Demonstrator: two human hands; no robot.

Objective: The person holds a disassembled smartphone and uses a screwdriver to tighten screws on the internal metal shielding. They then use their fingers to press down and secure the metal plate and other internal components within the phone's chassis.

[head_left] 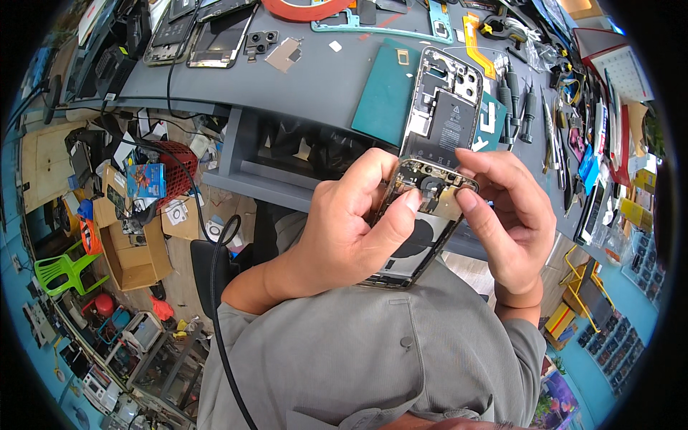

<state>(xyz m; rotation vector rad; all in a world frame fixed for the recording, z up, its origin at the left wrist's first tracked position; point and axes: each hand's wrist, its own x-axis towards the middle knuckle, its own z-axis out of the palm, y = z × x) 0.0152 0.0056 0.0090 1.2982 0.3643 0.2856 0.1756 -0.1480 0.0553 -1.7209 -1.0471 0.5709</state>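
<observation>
My left hand [362, 226] grips an opened phone housing [438, 208] along its left edge, the thumb laid over the small parts near its upper end. At the upper right corner, my right hand [510, 218] pinches the same housing between thumb and fingers. A dark round patch shows on the housing's silver inside. Just beyond it, a second opened phone [450, 115] with a black battery rests on a green mat [378, 97]. The held housing overlaps that phone's near end in the view. Anything small between my fingertips cannot be made out.
Several screwdrivers [529, 115] and other hand tools lie right of the mat. A yellow flex cable [476, 46], a teal phone frame [340, 27] and a red tape roll [304, 8] lie farther back. Below the grey desk's edge is an open shelf [244, 165]; a black cable [215, 287] hangs at the left.
</observation>
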